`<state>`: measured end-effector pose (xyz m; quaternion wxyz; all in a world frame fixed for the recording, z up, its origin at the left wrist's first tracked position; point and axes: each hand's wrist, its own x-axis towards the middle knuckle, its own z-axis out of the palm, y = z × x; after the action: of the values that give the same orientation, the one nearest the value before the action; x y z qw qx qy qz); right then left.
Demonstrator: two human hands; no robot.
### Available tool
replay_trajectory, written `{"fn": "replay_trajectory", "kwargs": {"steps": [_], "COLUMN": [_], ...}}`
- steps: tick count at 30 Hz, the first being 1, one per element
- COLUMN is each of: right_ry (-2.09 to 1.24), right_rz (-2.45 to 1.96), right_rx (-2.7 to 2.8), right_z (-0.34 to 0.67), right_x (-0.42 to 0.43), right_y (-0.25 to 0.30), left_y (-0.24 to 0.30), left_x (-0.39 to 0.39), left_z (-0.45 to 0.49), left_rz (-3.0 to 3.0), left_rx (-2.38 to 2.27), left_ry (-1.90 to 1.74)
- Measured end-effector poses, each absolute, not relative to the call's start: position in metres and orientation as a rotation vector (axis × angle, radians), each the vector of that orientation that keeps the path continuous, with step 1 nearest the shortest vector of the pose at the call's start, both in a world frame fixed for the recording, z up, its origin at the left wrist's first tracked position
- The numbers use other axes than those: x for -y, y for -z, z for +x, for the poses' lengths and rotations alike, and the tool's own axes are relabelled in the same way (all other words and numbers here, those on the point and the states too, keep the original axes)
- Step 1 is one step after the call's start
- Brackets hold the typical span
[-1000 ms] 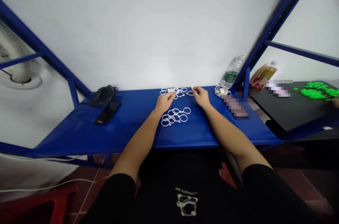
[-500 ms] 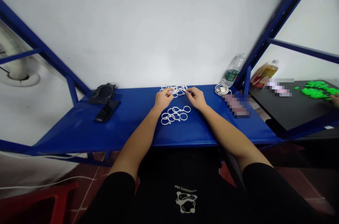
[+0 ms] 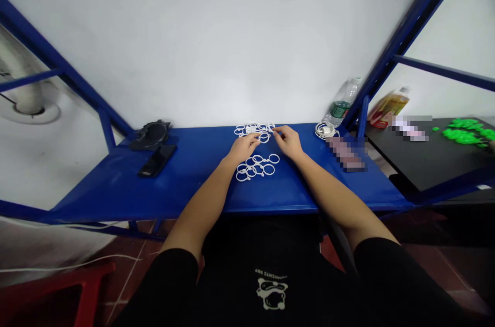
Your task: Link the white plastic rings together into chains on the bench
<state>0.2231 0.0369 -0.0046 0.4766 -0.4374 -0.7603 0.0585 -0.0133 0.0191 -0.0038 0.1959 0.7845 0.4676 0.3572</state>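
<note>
Two groups of white plastic rings lie on the blue table [image 3: 185, 182]. A far pile of rings [image 3: 252, 129] sits near the wall, and a nearer cluster of rings [image 3: 257, 167] lies in front of my hands. Both my left hand [image 3: 243, 147] and my right hand [image 3: 288, 142] are between the groups, each pinching one side of a single white ring [image 3: 264, 136] held just above the table.
A black phone [image 3: 158, 160] and a black device [image 3: 150, 134] lie at the left. A coiled white cable [image 3: 324, 130], a water bottle [image 3: 341, 102] and a blue frame post [image 3: 361, 115] stand at the right. Green parts [image 3: 466, 129] lie on a black table.
Both hands drew together from the far pile and toward me a little. They now hold one ring between them, where a second ago they were apart at the pile.
</note>
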Motion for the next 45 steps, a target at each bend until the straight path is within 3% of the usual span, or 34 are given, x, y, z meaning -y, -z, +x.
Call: {"fn": "replay_trajectory", "kwargs": {"steps": [7, 14, 23, 31, 45], "right_ry": [-0.400, -0.755, -0.533, -0.746, -0.513], "right_rz": [-1.054, -0.890, -0.885, -0.851, -0.877], "right_rx": [1.804, 1.782, 1.926, 1.899, 2.013], "right_z": [0.221, 0.207, 0.206, 0.203, 0.202], "right_x": [-0.038, -0.030, -0.020, -0.024, -0.024], "right_y": [0.008, 0.009, -0.003, 0.003, 0.001], "left_y": [0.005, 0.003, -0.001, 0.001, -0.001], "left_x": [-0.015, -0.018, -0.013, -0.016, -0.015], "left_z": [-0.010, -0.009, -0.006, -0.008, -0.008], "left_rz": [2.231, 2.224, 2.414, 2.336, 2.309], "left_rx": [-1.158, -1.276, -1.324, -1.263, -1.322], "left_ry": [-0.729, -1.039, -1.110, -1.117, -1.076]}}
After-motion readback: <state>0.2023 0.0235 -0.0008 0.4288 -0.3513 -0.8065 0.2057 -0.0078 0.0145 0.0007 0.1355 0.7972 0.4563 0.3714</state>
